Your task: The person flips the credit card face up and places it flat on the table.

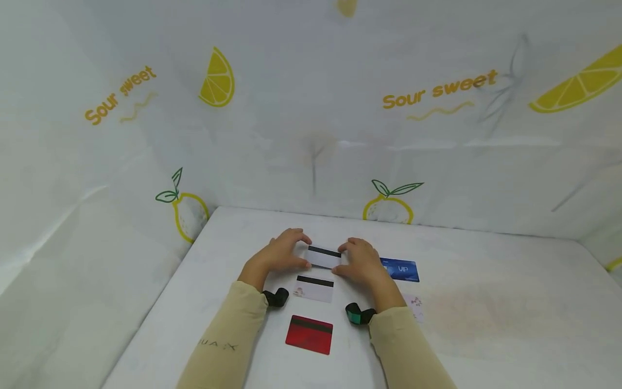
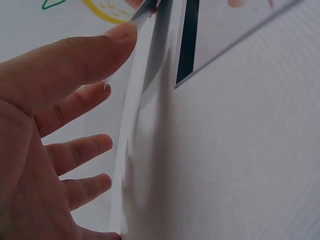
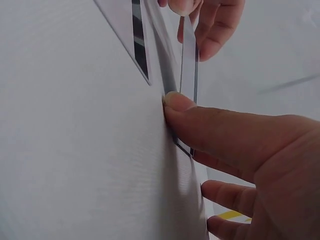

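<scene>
A white magnetic-stripe card (image 1: 324, 257) is held at its two short ends between both hands at the back of the table. My left hand (image 1: 283, 253) pinches its left end, and the other fingers are spread in the left wrist view. On the right end my right hand (image 1: 362, 262) has its thumb in front and fingers behind. In the right wrist view the held card (image 3: 189, 70) stands tilted up from the white surface. Just nearer lies a second white striped card (image 1: 316, 290), flat, with a small print at its lower left.
A red striped card (image 1: 309, 336) lies nearest, between the forearms. Right of the right hand is a blue VIP card (image 1: 404, 270), partly covered by that hand. A pale flowered card (image 1: 416, 307) is half hidden by the right wrist. A lemon-print sheet (image 1: 291, 178) rises behind the table.
</scene>
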A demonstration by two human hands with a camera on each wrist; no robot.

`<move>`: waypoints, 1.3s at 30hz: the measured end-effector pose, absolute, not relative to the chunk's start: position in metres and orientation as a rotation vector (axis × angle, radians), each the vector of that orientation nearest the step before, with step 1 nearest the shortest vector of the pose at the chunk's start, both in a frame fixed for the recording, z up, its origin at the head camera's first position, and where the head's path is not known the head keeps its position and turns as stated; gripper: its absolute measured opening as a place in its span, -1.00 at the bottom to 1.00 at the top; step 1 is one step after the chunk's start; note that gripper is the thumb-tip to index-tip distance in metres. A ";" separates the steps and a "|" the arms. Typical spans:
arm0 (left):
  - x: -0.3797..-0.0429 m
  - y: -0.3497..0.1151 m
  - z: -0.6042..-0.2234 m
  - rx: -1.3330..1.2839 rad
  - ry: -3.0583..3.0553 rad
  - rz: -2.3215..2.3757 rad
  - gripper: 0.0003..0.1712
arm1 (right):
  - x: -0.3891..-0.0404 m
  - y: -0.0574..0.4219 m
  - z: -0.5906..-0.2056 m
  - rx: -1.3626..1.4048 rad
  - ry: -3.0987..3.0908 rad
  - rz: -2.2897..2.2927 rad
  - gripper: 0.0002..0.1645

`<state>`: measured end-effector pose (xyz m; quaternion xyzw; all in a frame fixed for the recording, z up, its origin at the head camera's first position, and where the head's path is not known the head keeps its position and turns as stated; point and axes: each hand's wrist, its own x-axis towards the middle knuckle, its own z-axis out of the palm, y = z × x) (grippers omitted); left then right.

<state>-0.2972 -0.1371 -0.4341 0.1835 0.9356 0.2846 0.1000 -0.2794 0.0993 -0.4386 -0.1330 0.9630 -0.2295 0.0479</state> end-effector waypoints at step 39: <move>-0.284 -0.120 -0.401 0.725 2.651 1.036 -0.14 | -0.267 0.093 -0.409 -0.519 2.769 -1.361 -0.27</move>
